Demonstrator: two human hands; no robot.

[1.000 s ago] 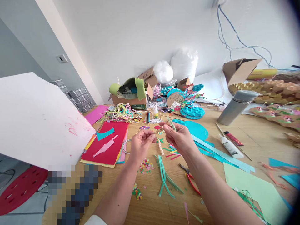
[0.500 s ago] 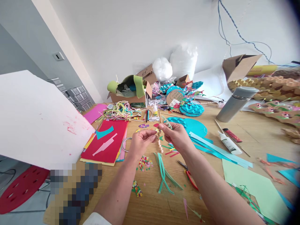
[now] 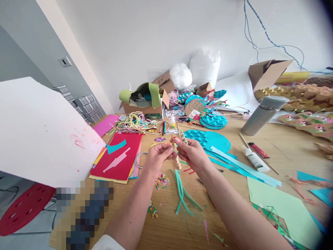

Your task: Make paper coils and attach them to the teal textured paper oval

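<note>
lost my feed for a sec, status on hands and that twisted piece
Left hand and right hand both pinched on coiled pipe cleaner, held above table. Green pipe cleaners lie below. Nothing in the way.

left hand (image 3: 156,158): fingers pinched | right hand (image 3: 191,154): fingers pinched | both raised, fingertips meeting, forearms converging

Beside the red paper sheet (image 3: 118,158), a pixelated patch (image 3: 84,211) hides the near table corner, while the pale twisted strand (image 3: 177,160) is too small to identify, perhaps a pipe cleaner, where the left hand (image 3: 156,159) and right hand (image 3: 191,152) pinch it.
</note>
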